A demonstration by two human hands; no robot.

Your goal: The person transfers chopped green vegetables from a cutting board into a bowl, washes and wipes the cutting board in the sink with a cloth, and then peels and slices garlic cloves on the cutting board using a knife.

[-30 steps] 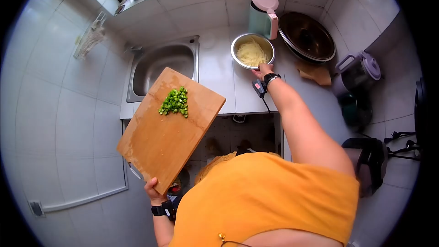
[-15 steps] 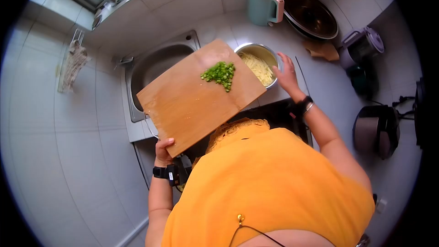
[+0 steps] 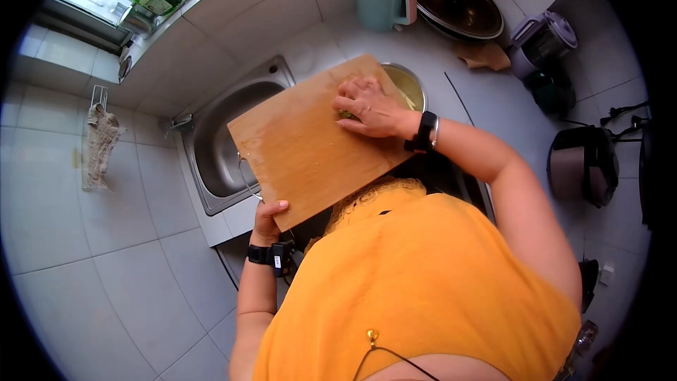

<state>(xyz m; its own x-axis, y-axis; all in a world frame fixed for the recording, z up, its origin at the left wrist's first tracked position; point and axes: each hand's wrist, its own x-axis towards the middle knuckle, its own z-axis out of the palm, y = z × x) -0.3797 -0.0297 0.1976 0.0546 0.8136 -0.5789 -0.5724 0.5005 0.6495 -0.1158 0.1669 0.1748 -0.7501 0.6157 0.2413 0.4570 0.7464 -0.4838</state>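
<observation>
Left hand (image 3: 269, 218) grips the cutting board (image 3: 303, 155) at its 7 o'clock corner. Right hand (image 3: 370, 107), fingers curled, covers chopped greens (image 3: 344, 113) toward the board's 2 o'clock side; grip on them cannot be determined. Outward from board: bowl (image 3: 415, 79), partly covered, 2 o'clock; sink (image 3: 220, 147), 9 o'clock; teal jug (image 3: 376, 3), 1 o'clock.
</observation>
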